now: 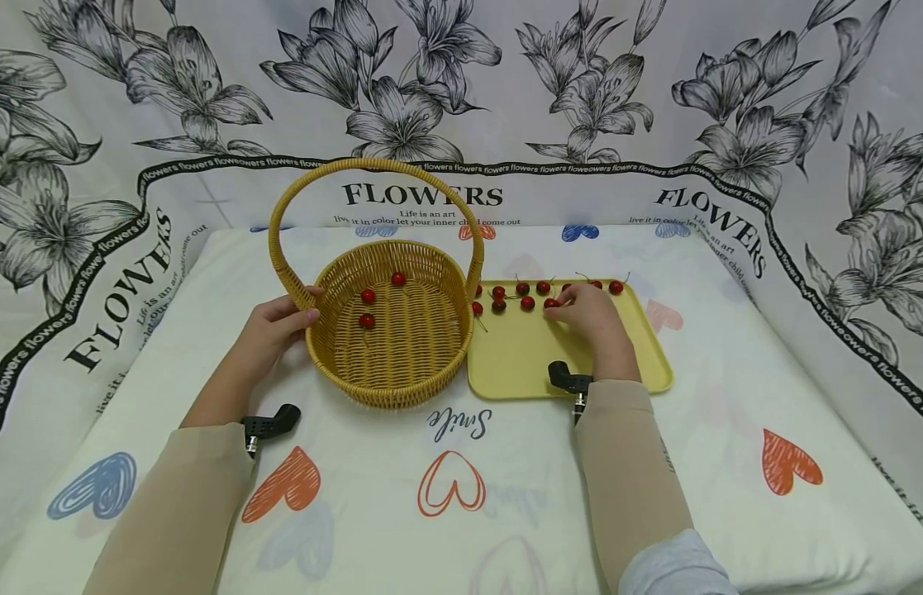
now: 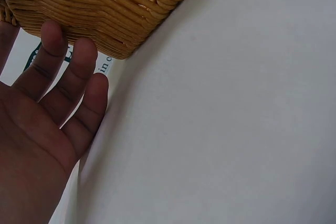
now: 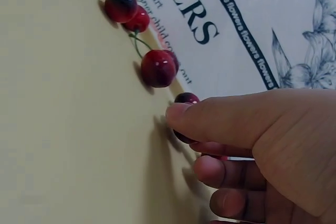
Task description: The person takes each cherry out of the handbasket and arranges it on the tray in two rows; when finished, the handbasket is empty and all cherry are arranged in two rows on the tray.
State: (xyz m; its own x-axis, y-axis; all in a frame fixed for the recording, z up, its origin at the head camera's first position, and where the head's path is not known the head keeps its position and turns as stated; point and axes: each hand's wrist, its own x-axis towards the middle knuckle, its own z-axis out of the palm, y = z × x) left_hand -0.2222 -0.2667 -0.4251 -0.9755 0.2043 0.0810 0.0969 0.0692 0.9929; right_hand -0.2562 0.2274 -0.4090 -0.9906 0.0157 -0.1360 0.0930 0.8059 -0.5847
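A yellow wicker basket with a tall arched handle stands left of centre, three red cherries inside it. My left hand grips its left rim near the handle's foot, thumb over the edge. In the left wrist view, several fingers lie under or against the woven side. On the right is a pale yellow tray with several cherries along its far side. Over that row my right hand pinches a dark red cherry between thumb and fingers, which partly hide it.
The basket's right side adjoins the tray's left edge. A white cloth printed with hearts covers the table. Behind it hangs a flower-patterned curtain. Each wrist carries a small black camera.
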